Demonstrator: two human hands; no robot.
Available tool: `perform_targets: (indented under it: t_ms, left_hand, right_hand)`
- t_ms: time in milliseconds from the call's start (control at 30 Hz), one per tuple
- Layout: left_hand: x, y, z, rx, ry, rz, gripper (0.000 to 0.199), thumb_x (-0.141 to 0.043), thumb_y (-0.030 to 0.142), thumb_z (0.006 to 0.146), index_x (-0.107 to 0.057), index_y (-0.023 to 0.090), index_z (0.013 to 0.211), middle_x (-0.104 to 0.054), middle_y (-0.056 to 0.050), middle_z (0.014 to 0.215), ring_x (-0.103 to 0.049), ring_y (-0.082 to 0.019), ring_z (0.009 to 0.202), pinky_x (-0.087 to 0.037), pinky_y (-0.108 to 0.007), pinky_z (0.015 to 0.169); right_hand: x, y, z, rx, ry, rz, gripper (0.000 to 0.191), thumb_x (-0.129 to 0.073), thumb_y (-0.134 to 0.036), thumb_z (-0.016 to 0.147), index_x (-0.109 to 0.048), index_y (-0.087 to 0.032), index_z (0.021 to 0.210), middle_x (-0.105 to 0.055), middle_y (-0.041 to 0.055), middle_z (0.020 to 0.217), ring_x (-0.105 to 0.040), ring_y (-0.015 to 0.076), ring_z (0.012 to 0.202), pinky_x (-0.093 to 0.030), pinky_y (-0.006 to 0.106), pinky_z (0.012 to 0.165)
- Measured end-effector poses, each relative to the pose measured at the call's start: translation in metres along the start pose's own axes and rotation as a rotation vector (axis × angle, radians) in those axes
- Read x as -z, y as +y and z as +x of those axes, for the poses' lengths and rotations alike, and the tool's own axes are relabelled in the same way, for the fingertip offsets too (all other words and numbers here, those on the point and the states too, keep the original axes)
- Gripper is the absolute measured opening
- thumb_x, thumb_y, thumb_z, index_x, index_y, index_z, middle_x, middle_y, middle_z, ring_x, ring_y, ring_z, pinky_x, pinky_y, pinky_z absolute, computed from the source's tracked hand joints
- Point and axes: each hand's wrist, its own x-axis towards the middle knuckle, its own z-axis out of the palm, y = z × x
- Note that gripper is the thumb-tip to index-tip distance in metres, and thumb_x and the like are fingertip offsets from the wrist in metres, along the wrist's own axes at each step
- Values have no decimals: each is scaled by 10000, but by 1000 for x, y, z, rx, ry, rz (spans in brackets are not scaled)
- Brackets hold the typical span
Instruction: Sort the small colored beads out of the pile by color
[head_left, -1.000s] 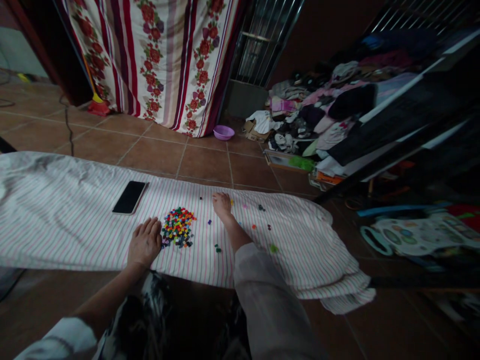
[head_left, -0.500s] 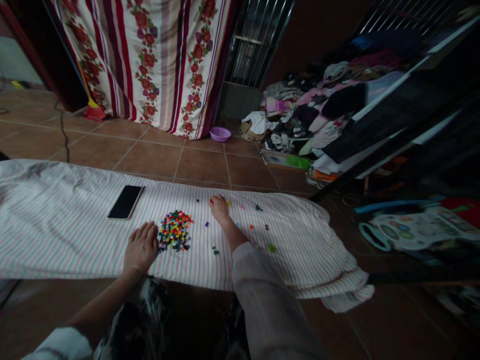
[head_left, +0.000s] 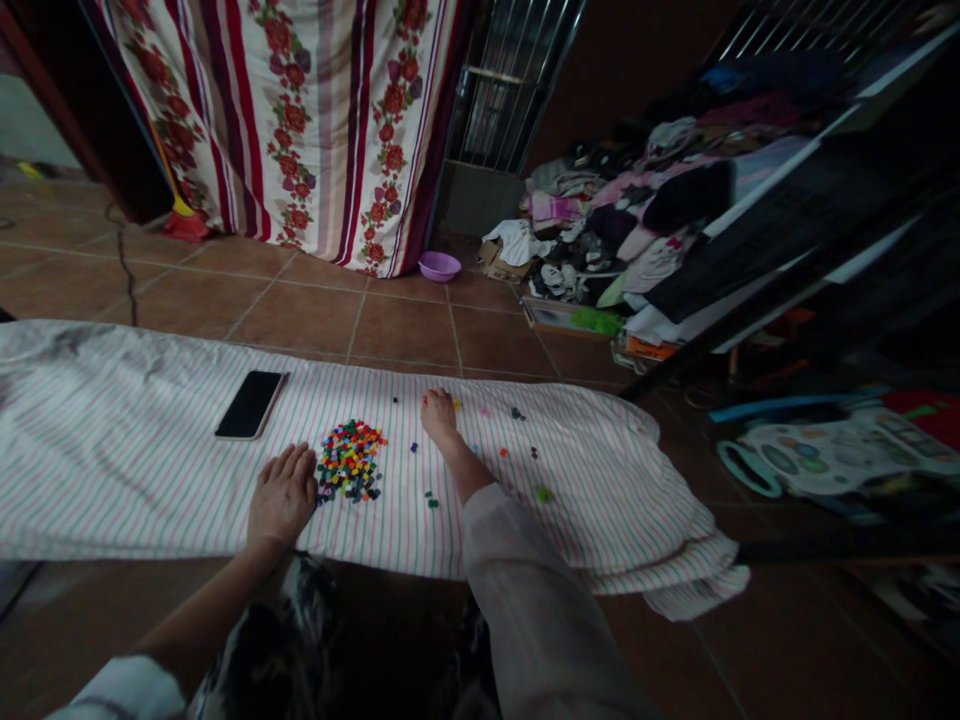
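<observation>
My right hand [head_left: 439,415] is down at the far side of the striped cloth [head_left: 150,450], fingers curled in narrow, a red piece [head_left: 425,400] showing at the fingertips; I cannot tell whether I have it pinched or am only touching it. The piece is too small to show which way it points or where its long axis lies. Just right of those fingers sits a yellow piece [head_left: 456,404], then a pink one [head_left: 484,411], and farther right a dark grey cluster [head_left: 518,413]. Left of the hand is a black piece [head_left: 395,400]; nearer me lie a blue one [head_left: 413,448] and some dark green ones [head_left: 431,500]. Right of my wrist are orange [head_left: 503,453], maroon [head_left: 534,453] and lime green [head_left: 544,494] pieces. My left hand [head_left: 283,492] rests spread flat, palm down, fingers pointing away from me, right beside the mixed pile [head_left: 350,460]. Beyond that hand, to its left, the phone [head_left: 251,405] lies flat, its long axis slanting away and rightward.
</observation>
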Motion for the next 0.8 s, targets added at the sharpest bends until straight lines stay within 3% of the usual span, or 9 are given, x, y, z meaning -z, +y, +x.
perform_targets:
  t_ms: [200, 433, 633, 800]
  left_hand:
    - [0, 0, 0, 9, -6, -8, 394, -386, 236, 880, -612, 142, 1189, -608, -136, 1314, -506, -298, 1277, -377, -472, 1031]
    - [1, 2, 0, 34, -19, -42, 401, -384, 252, 887, -617, 165, 1201, -597, -134, 1328, -489, -305, 1291, -356, -496, 1052]
    - [4, 3, 1, 48, -35, -41, 393, -365, 240, 908, -610, 154, 1203, -597, -127, 1331, -487, -306, 1290, -349, -483, 1055]
    - [5, 4, 1, 42, -23, -39, 380, -370, 219, 913, -609, 161, 1201, -601, -130, 1323, -499, -297, 1278, -354, -484, 1051]
  right_hand:
    - [1, 4, -3, 13, 19, 41, 367, -442, -97, 901, -609, -167, 1220, -590, 115, 1224, -504, 205, 1128, -385, 296, 957]
    - [7, -4, -25, 76, 85, 55, 349, -470, -126, 896, -624, -194, 1202, -567, 101, 1256, -486, 204, 1149, -393, 307, 977]
    - [-3, -27, -49, 298, -40, 210, 330, -418, -94, 911, -675, -191, 1094, -652, 54, 1127, -555, 142, 1077, -396, 244, 967]
    - [-7, -42, -61, 264, -143, 200, 310, -452, -84, 884, -694, -174, 1056, -677, 64, 1094, -578, 150, 1061, -402, 235, 938]
